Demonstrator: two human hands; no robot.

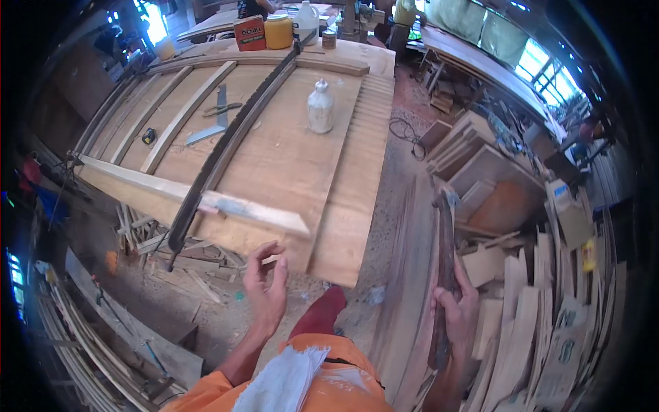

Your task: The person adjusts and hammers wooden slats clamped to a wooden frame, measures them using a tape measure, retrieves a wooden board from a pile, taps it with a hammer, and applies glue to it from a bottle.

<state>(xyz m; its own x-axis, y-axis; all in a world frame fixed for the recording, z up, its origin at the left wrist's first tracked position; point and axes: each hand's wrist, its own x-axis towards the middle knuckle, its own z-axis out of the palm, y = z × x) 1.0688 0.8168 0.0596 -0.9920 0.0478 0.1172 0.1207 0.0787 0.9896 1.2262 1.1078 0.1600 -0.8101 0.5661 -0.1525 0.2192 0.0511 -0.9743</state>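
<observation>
My right hand (456,309) is closed round a long dark bar clamp (446,250), held upright at my right side. My left hand (266,283) is raised near the front edge of the workbench with its fingers loosely curled, a gap between thumb and fingers and nothing visible in it. Just beyond it lies a pale wooden rail (257,213) of a slatted frame on the plywood panel (288,144). Another dark bar clamp (226,147) stretches across the frame, its near end jutting past the bench edge.
On the panel are a white bottle (320,108), a square (209,132), pliers (223,109) and a tape measure (149,136). A red box (250,33) and a yellow tub (279,31) stand behind. Wood offcuts (522,316) crowd the right. A person (405,17) is far back.
</observation>
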